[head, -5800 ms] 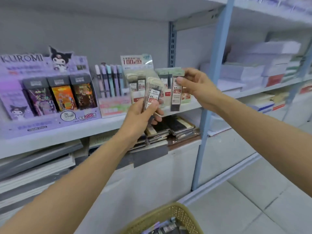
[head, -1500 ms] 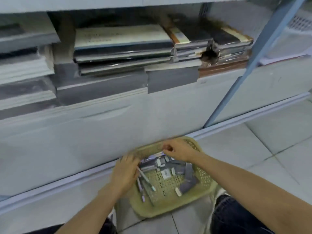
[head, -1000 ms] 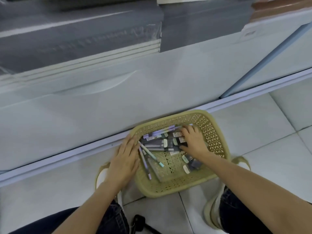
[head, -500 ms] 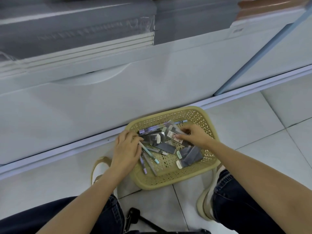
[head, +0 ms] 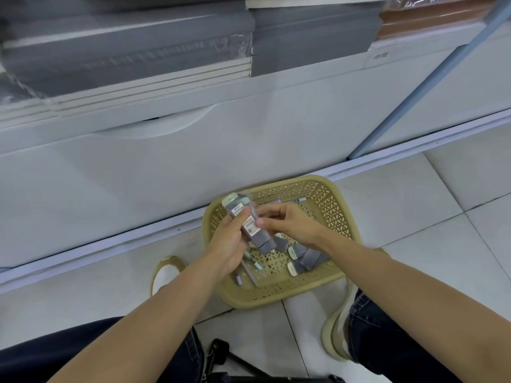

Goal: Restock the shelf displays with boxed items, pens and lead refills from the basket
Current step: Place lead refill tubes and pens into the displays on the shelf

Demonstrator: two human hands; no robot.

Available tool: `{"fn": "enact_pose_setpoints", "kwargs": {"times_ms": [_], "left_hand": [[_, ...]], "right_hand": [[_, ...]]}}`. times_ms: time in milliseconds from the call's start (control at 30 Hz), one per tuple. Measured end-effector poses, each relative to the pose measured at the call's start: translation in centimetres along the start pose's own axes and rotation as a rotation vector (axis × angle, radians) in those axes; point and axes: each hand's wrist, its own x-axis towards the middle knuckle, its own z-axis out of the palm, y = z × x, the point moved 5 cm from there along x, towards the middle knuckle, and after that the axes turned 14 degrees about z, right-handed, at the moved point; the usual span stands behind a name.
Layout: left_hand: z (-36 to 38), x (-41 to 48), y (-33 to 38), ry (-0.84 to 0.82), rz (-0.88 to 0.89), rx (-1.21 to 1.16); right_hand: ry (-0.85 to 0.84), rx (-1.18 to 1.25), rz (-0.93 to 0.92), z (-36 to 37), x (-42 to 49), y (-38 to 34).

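Lead refill packs (head: 249,223), a small bundle of grey sleeves with pale green caps, are held in both hands just above a yellow lattice basket (head: 336,208) on a tiled floor (head: 414,217). The left hand (head: 228,246) wraps its fingers around the bundle from the left, caps pointing up and away from the person. The right hand (head: 291,223) pinches the bundle's right side between thumb and fingertips. The bundle tilts slightly and hangs over the basket's near-left part, clear of the bottom.

In the basket lie more loose packs (head: 308,257) toward the right, and several pens (head: 250,269) at the left, partly hidden under the left wrist. Further pens (head: 289,200) rest against the far wall.

The basket stands close to a white shelf base (head: 193,161), with grey wrapped stacks (head: 124,51) on the shelf above and a blue upright (head: 428,78) slanting up at right. The person crouches over the basket, a pale shoe (head: 334,337) at its right side and another (head: 166,272) at its left.
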Motion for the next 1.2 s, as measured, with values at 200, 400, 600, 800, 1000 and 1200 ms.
{"fn": "enact_pose_setpoints", "kwargs": {"times_ms": [200,400,600,800,1000,1200], "left_hand": [[0.2,-0.3,1.0,-0.030,-0.001,-0.041],[-0.1,-0.7,2.0,-0.027,0.016,0.031],[-0.3,-0.4,1.9,0.029,0.059,0.114],[-1.2,0.2,1.4,0.086,0.028,0.105],[-1.5,0.4,1.7,0.037,0.069,0.205],[-2.0,0.3,1.8,0.124,0.108,0.249]], "right_hand": [[0.048,0.039,-0.006,-1.2,-0.2,-0.6],[-0.008,-0.048,0.044,0.0,0.5,-0.9],[-0.020,0.075,0.063,-0.5,0.5,-0.5],[0.043,0.002,0.041,0.1,1.0,-0.3],[0.052,0.110,0.067,-0.7,1.0,-0.1],[0.118,0.140,0.093,-1.4,0.8,-0.5]]}}
